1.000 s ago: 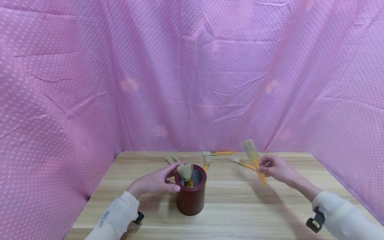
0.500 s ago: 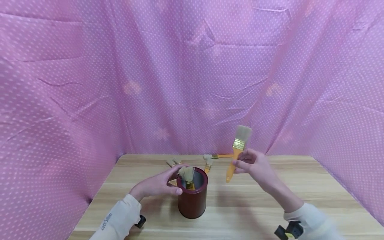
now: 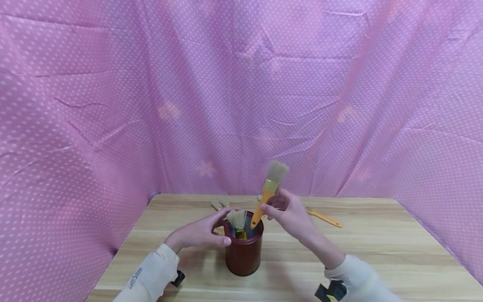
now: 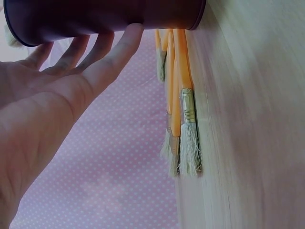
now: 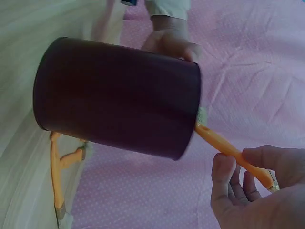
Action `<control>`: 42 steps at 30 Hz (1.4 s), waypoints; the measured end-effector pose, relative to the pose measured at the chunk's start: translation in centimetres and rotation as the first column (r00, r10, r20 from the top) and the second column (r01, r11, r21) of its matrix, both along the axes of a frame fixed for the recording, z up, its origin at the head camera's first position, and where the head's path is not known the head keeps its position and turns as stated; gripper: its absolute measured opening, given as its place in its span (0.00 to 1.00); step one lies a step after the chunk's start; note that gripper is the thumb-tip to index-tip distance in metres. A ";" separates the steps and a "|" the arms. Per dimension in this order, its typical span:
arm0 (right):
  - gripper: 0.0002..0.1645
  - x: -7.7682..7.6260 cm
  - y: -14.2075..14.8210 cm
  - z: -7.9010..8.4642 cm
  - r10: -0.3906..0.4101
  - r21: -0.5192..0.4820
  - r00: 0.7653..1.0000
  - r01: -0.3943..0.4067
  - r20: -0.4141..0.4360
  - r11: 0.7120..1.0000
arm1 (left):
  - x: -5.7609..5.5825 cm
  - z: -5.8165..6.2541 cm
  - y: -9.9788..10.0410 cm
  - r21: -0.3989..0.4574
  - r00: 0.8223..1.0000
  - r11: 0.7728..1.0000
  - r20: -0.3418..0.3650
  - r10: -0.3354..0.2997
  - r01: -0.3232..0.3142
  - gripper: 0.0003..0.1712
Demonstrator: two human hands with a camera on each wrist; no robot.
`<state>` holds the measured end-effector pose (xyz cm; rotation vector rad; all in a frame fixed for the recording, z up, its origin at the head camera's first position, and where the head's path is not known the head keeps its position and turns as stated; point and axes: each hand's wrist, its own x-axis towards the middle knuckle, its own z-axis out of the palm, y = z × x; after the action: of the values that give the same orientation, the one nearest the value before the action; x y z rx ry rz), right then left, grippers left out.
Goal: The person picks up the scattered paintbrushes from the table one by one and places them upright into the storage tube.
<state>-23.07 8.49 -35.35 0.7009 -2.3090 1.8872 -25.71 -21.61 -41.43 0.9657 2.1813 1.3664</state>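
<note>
A dark red cylindrical can (image 3: 243, 256) stands upright on the table, with a paintbrush (image 3: 237, 220) in it, bristles up. My left hand (image 3: 201, 230) holds the can's left side near the rim, thumb in front and fingers behind. In the left wrist view its fingers (image 4: 107, 59) lie against the can wall. My right hand (image 3: 288, 212) pinches another paintbrush (image 3: 272, 178) by its orange handle, bristles up and tilted to the right. The handle's lower end is right at the can's opening, seen also from the side in the right wrist view, where the handle (image 5: 221, 143) meets the rim.
Several paintbrushes (image 4: 188, 105) lie on the wooden table (image 3: 362, 251) beyond the can, partly hidden by it and the left hand. One more orange-handled brush (image 3: 326, 219) lies behind the right forearm. A pink dotted curtain (image 3: 241, 105) surrounds the table.
My right hand has carried its paintbrush leftward from the right side of the table to the can's mouth. The left hand stays at the can.
</note>
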 end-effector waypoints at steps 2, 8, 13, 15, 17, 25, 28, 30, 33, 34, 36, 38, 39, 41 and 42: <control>0.14 -0.2 -0.5 -0.4 -0.020 0.064 0.999 0.023 -0.048 0.998 | -0.1 0.1 0.0 -0.005 1.000 1.000 -0.006 -0.002 0.002 0.49; 0.12 -0.8 -1.5 -1.8 -0.044 0.207 0.986 0.077 -0.158 0.975 | -0.2 0.2 0.0 0.002 1.000 1.000 -0.013 -0.001 0.001 0.48; 0.14 -0.9 -1.8 -2.3 -0.061 0.260 0.970 0.124 -0.237 0.958 | -0.2 0.0 0.0 0.001 1.000 1.000 -0.017 0.014 -0.014 0.48; 0.15 -0.9 -1.8 -2.3 -0.064 0.275 0.966 0.134 -0.251 0.952 | -0.2 0.0 0.0 0.000 1.000 1.000 -0.017 0.016 -0.016 0.48; 0.15 -1.0 -1.8 -2.4 -0.060 0.282 0.965 0.134 -0.256 0.950 | -0.2 0.1 0.1 0.007 1.000 1.000 -0.020 0.014 -0.014 0.48; 0.11 -1.3 -1.6 -3.0 -0.012 0.267 0.964 0.085 -0.265 0.960 | -0.2 -0.2 0.0 0.013 0.998 0.999 -0.029 0.050 -0.050 0.53; 0.10 -1.4 -1.4 -3.1 0.000 0.271 0.966 0.072 -0.257 0.960 | -0.1 -0.3 -0.1 0.012 0.998 0.998 -0.024 0.057 -0.056 0.53; 0.09 -1.4 -1.1 -3.1 0.000 0.275 0.970 0.069 -0.244 0.959 | -0.1 -0.3 0.0 0.017 0.999 0.999 -0.017 0.052 -0.052 0.53; 0.08 -1.6 -0.3 -3.1 -0.003 0.277 0.972 0.070 -0.235 0.958 | -0.1 -0.4 0.1 0.028 0.999 0.999 -0.008 0.046 -0.046 0.53; 0.07 -1.8 0.1 -3.2 -0.005 0.274 0.972 0.072 -0.235 0.959 | -0.1 -0.4 0.1 0.032 0.999 0.998 -0.004 0.046 -0.046 0.53; 0.06 -2.2 1.0 -3.4 -0.010 0.272 0.972 0.075 -0.233 0.959 | -0.1 -0.4 0.1 0.037 0.999 0.998 -0.001 0.048 -0.048 0.54; 0.05 -2.8 2.1 -3.8 -0.021 0.274 0.974 0.083 -0.224 0.958 | 0.0 -0.4 0.0 0.037 0.999 0.998 -0.001 0.052 -0.052 0.54; 0.05 -3.2 2.7 -4.2 -0.026 0.278 0.977 0.086 -0.210 0.957 | 0.0 -0.4 0.0 0.034 0.998 0.998 -0.001 0.055 -0.055 0.54; 0.06 -4.0 3.9 -5.0 -0.039 0.287 0.984 0.089 -0.174 0.954 | 0.0 -0.4 -0.1 0.026 0.998 0.998 0.002 0.061 -0.061 0.54; 0.06 -4.5 4.5 -5.5 -0.047 0.291 0.987 0.092 -0.157 0.952 | 0.0 -0.4 -0.1 0.023 0.998 0.998 0.003 0.063 -0.063 0.54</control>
<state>-27.57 13.03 -40.86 0.7477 -2.5093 1.4194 -25.76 -21.76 -41.86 0.9106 2.2159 1.4234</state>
